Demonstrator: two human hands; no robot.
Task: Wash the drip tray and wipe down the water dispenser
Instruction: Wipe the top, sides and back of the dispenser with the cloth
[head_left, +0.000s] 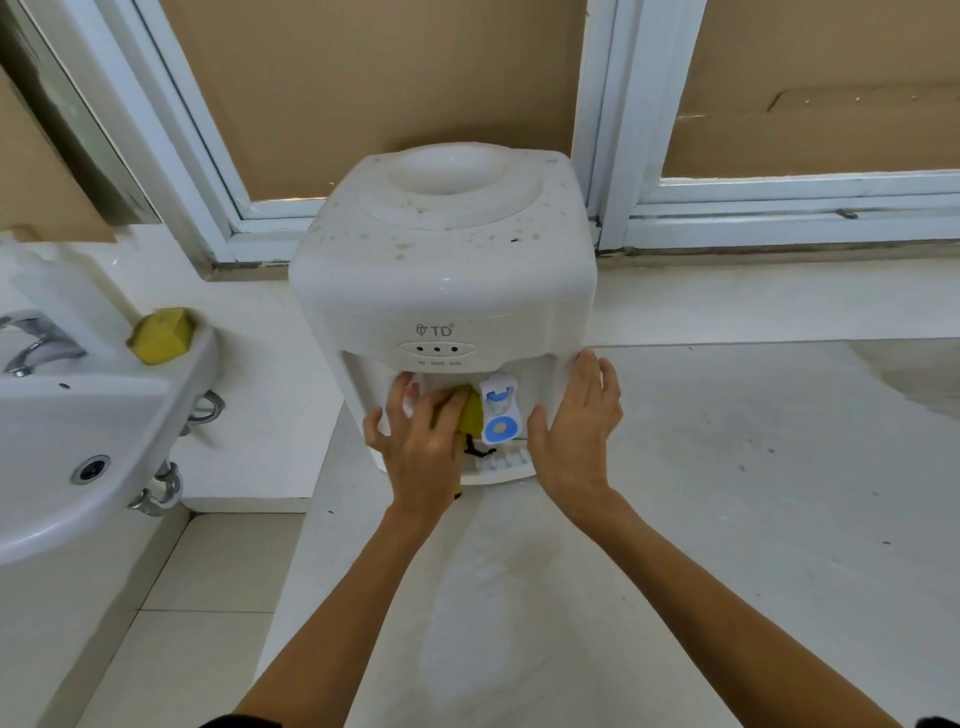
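Observation:
A white tabletop water dispenser (441, 280) stands on a pale counter, its top speckled with brown spots. My left hand (418, 447) reaches into the tap recess and grips a yellow-green sponge (471, 415), pressing it against the back wall between the two taps. The red tap is mostly hidden behind my fingers; the blue tap (500, 410) shows beside the sponge. My right hand (579, 421) lies flat, fingers straight, against the dispenser's right front corner. The white drip tray (501, 465) sits in its slot below the taps, partly covered by my left hand.
A white washbasin (62, 452) with a chrome tap (36, 338) hangs at the left; a second yellow sponge (161, 335) lies on its rim. Behind the dispenser is a white window frame (608, 156) backed with cardboard. The counter (753, 467) stretches to the right.

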